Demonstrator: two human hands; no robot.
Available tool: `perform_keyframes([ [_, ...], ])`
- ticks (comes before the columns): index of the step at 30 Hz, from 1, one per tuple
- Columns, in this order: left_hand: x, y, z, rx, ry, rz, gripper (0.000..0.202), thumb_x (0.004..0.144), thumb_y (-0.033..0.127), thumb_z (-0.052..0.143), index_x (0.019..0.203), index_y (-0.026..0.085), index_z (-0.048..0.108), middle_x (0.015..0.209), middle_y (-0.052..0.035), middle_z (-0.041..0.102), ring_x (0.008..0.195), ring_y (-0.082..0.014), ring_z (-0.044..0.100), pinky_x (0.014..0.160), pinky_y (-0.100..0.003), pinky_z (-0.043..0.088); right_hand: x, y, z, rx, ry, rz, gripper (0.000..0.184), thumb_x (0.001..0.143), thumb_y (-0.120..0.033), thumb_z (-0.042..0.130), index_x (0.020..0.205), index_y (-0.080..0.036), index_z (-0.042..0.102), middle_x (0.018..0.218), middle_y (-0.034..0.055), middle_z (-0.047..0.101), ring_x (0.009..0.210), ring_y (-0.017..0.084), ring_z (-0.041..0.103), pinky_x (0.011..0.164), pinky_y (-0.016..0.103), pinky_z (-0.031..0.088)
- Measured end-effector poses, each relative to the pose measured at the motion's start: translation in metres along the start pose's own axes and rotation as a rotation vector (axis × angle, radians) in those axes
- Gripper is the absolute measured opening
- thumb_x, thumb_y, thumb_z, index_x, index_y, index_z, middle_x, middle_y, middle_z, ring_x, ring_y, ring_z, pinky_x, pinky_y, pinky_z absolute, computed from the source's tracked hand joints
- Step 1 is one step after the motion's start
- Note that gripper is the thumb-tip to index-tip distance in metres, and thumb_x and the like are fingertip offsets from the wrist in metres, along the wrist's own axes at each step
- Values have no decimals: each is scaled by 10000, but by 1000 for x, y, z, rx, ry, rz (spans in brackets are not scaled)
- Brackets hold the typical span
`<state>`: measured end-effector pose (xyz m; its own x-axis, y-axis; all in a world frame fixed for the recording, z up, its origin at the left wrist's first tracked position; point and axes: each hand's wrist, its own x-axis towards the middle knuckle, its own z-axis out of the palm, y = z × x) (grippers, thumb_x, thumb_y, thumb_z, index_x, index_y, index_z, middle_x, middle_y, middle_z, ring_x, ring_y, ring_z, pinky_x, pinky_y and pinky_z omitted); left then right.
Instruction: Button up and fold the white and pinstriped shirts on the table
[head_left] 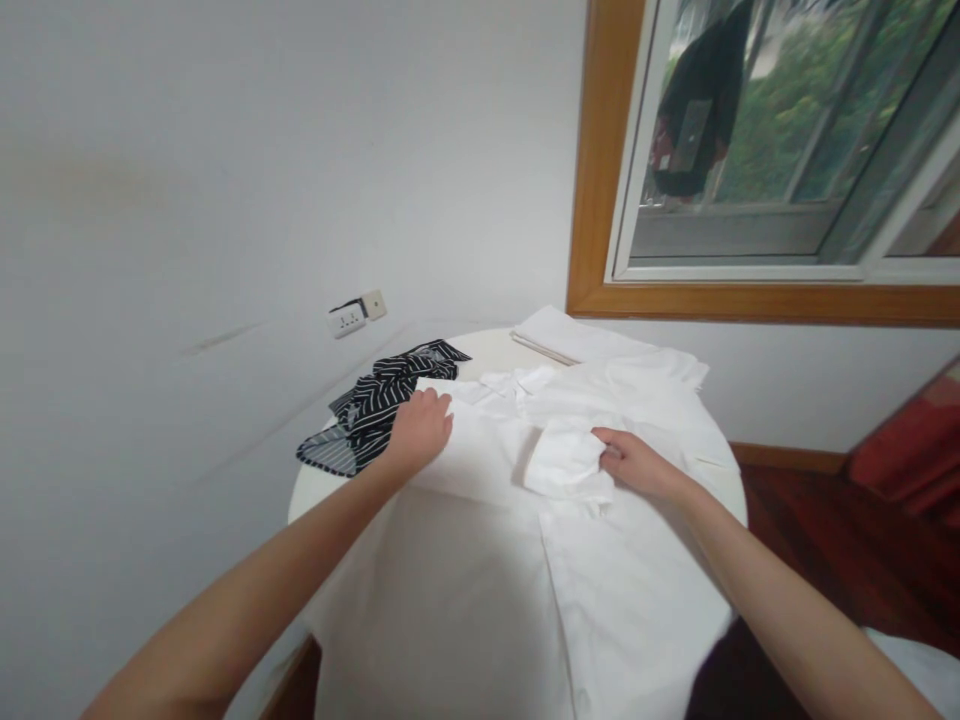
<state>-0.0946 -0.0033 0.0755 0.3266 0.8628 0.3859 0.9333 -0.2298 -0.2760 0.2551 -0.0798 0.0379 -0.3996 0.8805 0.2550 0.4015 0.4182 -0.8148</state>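
A white shirt lies spread over a small round white table and hangs over its front edge. My left hand rests with curled fingers on the shirt's left shoulder fold, pressing it down. My right hand pinches a folded-over piece of the shirt, seemingly a sleeve, near the middle of the garment.
A black-and-white striped garment lies crumpled at the table's left. A folded white cloth sits at the back near the wall. A wall socket is on the left; a wood-framed window is on the right. Red furniture stands at the far right.
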Motion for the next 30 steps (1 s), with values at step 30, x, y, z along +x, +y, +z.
perform_keyframes([
  [30,-43,0,5,-65,-16,91,326,925,223,376,1162,194,598,1240,-147,545,1097,-284,521,901,-438,443,0,32,-40,694,403,149,344,524,-358,814,538,-211,504,656,-4,637,845,192,650,898,364,471],
])
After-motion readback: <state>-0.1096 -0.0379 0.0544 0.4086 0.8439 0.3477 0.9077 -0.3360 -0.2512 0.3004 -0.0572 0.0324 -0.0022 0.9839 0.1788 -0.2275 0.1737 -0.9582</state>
